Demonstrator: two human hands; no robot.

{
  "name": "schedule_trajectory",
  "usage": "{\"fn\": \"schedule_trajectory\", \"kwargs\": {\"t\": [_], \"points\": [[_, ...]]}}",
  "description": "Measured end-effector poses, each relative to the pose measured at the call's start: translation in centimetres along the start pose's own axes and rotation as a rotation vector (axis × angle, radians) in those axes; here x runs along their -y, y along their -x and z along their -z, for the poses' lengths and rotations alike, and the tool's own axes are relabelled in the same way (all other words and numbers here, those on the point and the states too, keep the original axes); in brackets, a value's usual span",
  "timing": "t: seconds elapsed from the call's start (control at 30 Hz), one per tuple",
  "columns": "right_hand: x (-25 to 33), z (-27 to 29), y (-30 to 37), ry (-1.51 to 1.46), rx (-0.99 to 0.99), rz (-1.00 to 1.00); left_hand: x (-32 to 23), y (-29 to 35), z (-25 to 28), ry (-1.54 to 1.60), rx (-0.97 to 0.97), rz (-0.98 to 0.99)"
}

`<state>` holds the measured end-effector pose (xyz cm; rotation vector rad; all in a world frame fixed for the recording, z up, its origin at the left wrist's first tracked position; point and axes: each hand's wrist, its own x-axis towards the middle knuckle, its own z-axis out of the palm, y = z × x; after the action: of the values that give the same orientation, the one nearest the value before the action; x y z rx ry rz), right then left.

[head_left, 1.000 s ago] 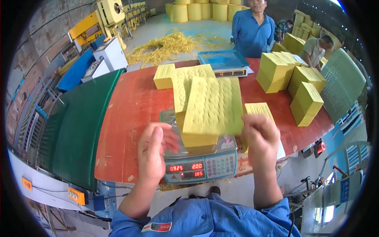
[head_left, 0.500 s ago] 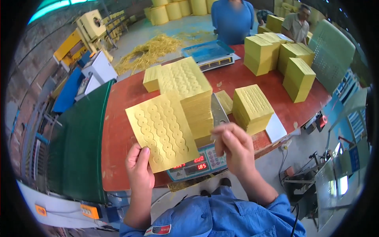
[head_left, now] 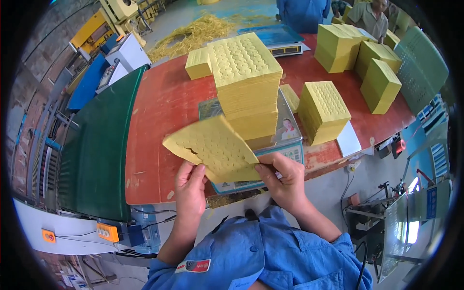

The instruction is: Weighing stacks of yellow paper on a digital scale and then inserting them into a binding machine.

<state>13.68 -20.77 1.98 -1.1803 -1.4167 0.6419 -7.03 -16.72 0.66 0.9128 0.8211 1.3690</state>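
Note:
Between my two hands is a yellow paper sheet (head_left: 212, 147) with rows of coin-shaped cuts, tilted and bent along its left part. My left hand (head_left: 191, 186) pinches its lower left edge between thumb and fingers. At the sheet's right corner, my right hand (head_left: 282, 179) grips it, thumb toward me. Behind the sheet rises a tall stack of the same yellow paper (head_left: 249, 92), standing on a digital scale (head_left: 292, 151). The sheet and my hands hide most of the scale's front panel.
More yellow paper stacks stand on the red table (head_left: 159, 116): a small one (head_left: 198, 63) at left, one (head_left: 323, 111) at right, several farther back. A second scale (head_left: 273, 38) lies beyond. A green-covered surface (head_left: 96, 150) adjoins the left. Two people are across the table.
My right hand has come in and taken hold of the sheet's right corner. The sheet, flat and facing me before, is now tilted and bent. The view has shifted slightly.

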Motion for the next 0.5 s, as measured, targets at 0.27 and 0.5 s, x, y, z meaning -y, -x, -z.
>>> {"fn": "schedule_trajectory", "kwargs": {"t": [0.27,0.5], "points": [[-0.1,1.0,1.8,0.179,-0.132,0.103,3.0,0.0,0.9,0.049,0.121,0.187],[-1.9,4.9,2.9,0.085,-0.084,0.082,3.6,2.9,-2.0,-0.023,0.113,0.199]]}}
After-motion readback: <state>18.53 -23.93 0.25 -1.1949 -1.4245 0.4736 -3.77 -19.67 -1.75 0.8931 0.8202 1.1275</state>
